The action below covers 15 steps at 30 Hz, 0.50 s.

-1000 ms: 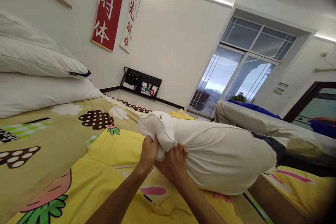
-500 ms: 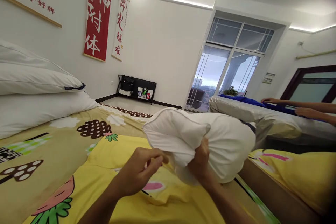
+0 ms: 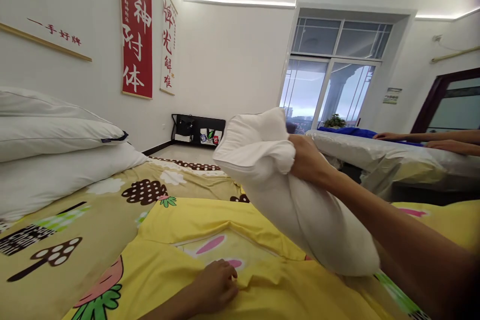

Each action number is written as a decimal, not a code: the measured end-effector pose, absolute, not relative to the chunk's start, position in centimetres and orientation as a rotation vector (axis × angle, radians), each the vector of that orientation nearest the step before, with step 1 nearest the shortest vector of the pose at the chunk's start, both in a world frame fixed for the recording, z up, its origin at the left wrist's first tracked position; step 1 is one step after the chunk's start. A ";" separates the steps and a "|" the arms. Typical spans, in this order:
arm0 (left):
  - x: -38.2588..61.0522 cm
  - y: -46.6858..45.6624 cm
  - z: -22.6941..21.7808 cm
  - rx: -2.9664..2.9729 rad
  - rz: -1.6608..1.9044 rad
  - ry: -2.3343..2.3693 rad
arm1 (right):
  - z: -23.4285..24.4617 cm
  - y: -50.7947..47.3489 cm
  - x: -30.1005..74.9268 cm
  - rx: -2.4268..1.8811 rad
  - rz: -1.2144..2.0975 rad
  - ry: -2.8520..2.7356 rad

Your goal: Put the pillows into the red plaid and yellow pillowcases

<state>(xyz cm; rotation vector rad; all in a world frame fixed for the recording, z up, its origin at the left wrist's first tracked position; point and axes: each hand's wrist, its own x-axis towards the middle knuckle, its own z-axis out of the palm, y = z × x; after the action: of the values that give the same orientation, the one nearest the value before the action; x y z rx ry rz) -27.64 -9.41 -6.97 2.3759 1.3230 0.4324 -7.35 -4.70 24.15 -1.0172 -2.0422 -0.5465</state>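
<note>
A white pillow (image 3: 311, 220) hangs tilted above the bed, its upper end bunched and folded. My right hand (image 3: 309, 157) is closed round that gathered part, and its fingertips are mostly hidden. Below lies a yellow pillowcase (image 3: 180, 240) with pink prints, spread over the bed and loosely rumpled. My left hand (image 3: 215, 285) rests low on the yellow fabric, fingers loosely curled and a gap showing by the thumb. It is apart from the pillow.
Two white pillows (image 3: 56, 140) are stacked at left on the patterned bed sheet (image 3: 108, 230). Beyond, at right, another person's hands (image 3: 450, 145) touch blue cloth (image 3: 345, 135) on a plastic-covered mattress (image 3: 375, 152). A black rack (image 3: 198, 130) stands by the wall.
My right hand has lifted the pillow and tipped it, bunched end up and toward the left. My left hand has left the pillow's edge and dropped down onto the yellow pillowcase.
</note>
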 end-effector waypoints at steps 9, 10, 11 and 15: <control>-30.4 -10.1 -4.5 2.079 0.434 1.138 | 9.5 -1.3 -14.9 -1.313 -0.193 -2.747; -31.2 -10.4 -4.6 2.104 0.439 1.118 | 7.3 -1.1 -15.5 -1.307 -0.160 -2.777; -32.0 -10.8 -4.6 2.128 0.446 1.123 | 5.4 -0.9 -15.9 -1.300 -0.135 -2.801; -35.7 -12.0 -3.9 2.157 0.550 1.416 | 2.1 0.1 -16.7 -1.272 -0.085 -2.843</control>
<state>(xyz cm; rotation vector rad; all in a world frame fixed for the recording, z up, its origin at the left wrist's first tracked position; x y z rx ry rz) -35.72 -11.96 -3.94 2.1574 1.4156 0.5496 -16.74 0.12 2.05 -1.2723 -2.8431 -0.0855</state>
